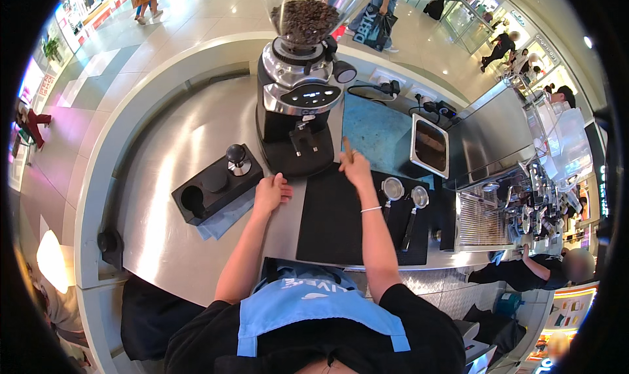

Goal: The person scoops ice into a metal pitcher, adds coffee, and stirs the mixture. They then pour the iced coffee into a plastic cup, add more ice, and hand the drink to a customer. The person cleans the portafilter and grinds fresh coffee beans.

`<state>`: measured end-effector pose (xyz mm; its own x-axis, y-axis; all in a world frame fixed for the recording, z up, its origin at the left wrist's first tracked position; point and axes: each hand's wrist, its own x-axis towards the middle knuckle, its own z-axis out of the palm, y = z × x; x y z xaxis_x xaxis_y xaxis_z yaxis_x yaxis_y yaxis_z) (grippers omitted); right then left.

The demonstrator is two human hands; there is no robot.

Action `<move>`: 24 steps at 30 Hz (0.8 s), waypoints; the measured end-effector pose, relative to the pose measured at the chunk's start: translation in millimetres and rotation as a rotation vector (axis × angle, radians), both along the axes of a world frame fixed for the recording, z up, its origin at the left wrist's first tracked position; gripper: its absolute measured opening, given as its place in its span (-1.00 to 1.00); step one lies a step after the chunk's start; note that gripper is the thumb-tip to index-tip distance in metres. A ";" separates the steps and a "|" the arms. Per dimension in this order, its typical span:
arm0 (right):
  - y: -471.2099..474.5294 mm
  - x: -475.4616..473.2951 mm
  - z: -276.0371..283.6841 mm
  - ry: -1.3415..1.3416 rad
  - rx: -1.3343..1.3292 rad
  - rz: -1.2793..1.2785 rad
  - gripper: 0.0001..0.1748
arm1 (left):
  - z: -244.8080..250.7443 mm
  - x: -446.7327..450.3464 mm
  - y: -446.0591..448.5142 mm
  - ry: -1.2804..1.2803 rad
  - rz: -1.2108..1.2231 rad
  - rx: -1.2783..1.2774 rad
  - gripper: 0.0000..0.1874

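Observation:
My right hand (356,169) grips a slim wooden-handled tool (348,149), perhaps a brush, beside the base of the coffee grinder (300,98); its working end cannot be made out. My left hand (271,193) is at the grinder's front left corner, low over the steel counter, with nothing seen in it. Just left of it stands a black tamping station (212,203) holding a tamper (238,158), on a folded blue cloth (231,220). Two portafilters, one (392,189) nearer my right wrist and another (418,197), lie on a black rubber mat (334,216).
Coffee beans (303,21) fill part of the clear hopper. A steel container (430,145) with brown contents stands on a blue cloth (373,128). Power plugs (390,88) sit behind. To the right are an espresso machine (530,202) and a co-worker (530,270). A raised rim (98,177) borders the counter.

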<state>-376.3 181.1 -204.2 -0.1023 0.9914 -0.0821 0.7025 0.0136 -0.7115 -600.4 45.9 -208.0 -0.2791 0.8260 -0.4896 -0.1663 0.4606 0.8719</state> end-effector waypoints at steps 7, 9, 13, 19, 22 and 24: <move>-10.3 -19.6 -11.2 0.259 0.054 0.051 -0.68 | -8.8 14.2 11.4 -0.135 0.211 0.157 -0.63; -10.7 -22.6 -9.7 0.276 0.072 0.028 -0.69 | -5.5 14.6 12.0 -0.131 0.214 0.163 -0.63; -13.3 -26.4 -7.0 0.264 0.100 -0.020 -0.71 | -6.3 10.9 13.8 -0.154 0.205 0.131 -0.61; -13.4 -21.2 0.9 0.188 0.049 0.035 -0.71 | -7.2 3.9 13.6 -0.246 0.185 0.107 -0.62; -16.2 -13.5 2.3 0.184 0.008 0.050 -0.70 | -9.2 10.2 10.2 -0.249 0.209 0.108 -0.64; -26.8 -5.9 3.2 0.211 -0.024 0.061 -0.70 | -10.1 17.1 1.0 -0.233 0.199 0.082 -0.62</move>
<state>-382.2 154.3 -201.0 -0.1796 0.9808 -0.0762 0.5362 0.0327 -0.8435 -583.3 47.0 -218.1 -0.3276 0.8058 -0.4933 -0.4456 0.3287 0.8327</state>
